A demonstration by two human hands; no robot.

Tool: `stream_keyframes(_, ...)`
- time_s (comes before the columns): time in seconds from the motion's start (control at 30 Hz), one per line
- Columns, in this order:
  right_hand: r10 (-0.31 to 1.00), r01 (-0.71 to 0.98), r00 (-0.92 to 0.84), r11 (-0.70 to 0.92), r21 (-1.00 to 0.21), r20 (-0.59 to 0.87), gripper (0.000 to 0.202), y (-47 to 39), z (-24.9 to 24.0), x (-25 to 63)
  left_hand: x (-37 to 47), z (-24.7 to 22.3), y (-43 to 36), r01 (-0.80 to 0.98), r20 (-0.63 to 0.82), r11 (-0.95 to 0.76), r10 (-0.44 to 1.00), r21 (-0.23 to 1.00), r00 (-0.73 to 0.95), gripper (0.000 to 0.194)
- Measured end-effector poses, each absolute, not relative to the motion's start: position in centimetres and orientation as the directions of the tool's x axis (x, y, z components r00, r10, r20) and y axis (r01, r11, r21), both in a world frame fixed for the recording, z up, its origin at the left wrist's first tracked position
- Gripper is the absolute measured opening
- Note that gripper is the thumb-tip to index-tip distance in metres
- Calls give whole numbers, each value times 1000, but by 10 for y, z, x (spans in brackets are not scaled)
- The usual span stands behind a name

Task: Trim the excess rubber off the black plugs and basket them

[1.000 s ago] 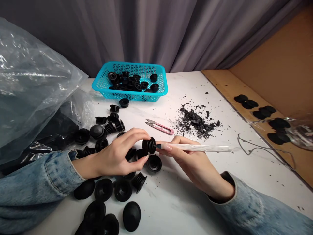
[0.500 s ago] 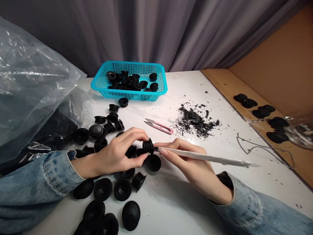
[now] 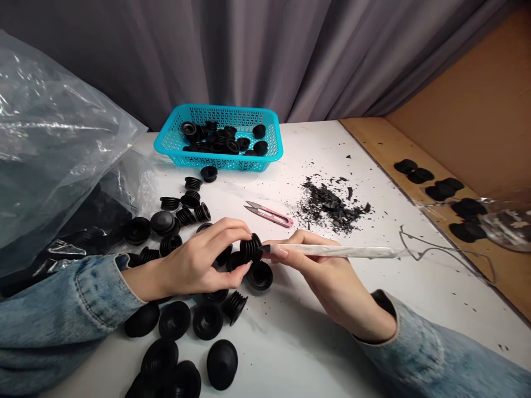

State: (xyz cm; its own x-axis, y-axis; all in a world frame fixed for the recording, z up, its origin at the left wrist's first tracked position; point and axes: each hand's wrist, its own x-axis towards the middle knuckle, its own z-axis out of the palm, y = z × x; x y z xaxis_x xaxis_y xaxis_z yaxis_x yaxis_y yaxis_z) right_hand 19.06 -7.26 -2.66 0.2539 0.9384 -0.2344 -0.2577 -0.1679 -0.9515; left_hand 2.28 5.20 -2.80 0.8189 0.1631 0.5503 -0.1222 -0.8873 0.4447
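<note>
Left hand [image 3: 207, 257] pinches black plug [image 3: 251, 249] between thumb and fingertips. Right hand [image 3: 326, 279], fingers closed, grips white tool [image 3: 352, 251] (long axis sideways), dark tip [image 3: 266, 249] at plug's right side; actual contact hard to tell.

ribbed part [image 3: 250, 249]: rubber-like, matt, ridged
wrapped tool [image 3: 344, 251]: creased wrapping, paper or film unclear
basket [image 3: 215, 161]: glossy perforated plastic
snips [image 3: 264, 210]: metal-looking blades, smooth handle
bag [image 3: 53, 105]: clear, wrinkled, glossy plastic film
desk [image 3: 307, 337]: smooth, faintly glossy
curtain [image 3: 249, 55]: matt folded cloth
sleeves [image 3: 70, 298]: rough, faded denim cloth
</note>
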Motion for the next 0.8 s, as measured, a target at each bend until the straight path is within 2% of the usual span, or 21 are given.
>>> stream_keyframes(0.13, 941, -328, 231, -162, -931, -246, 18, -73, -30, 191, 23, -26, 52, -118, 533, -888, 155, 444, 832, 29)
stream_keyframes(0.33, 945, -379, 199, -172, -909, -261, 17, -71, -29, 191, 24, -27, 50, -120, 606, -916, 151, 383, 781, 25)
stream_keyframes(0.57, 944, -552, 86, -221, -804, -319, 16, -66, -33, 188, 24, -24, 52, -103, 609, -918, 167, 383, 776, 19)
stream_keyframes(0.63, 941, -499, 94, -237, -834, -324, 16, -66, -34, 189, 24, -24, 52, -104, 600, -917, 162, 384, 783, 17)
stream_keyframes(0.7, 944, -351, 164, -216, -911, -287, 17, -67, -32, 192, 24, -25, 51, -101, 585, -915, 163, 391, 795, 17)
stream_keyframes(0.8, 957, -72, 264, -106, -992, -122, 20, -70, -23, 196, 23, -27, 50, -87, 566, -917, 164, 390, 808, 18)
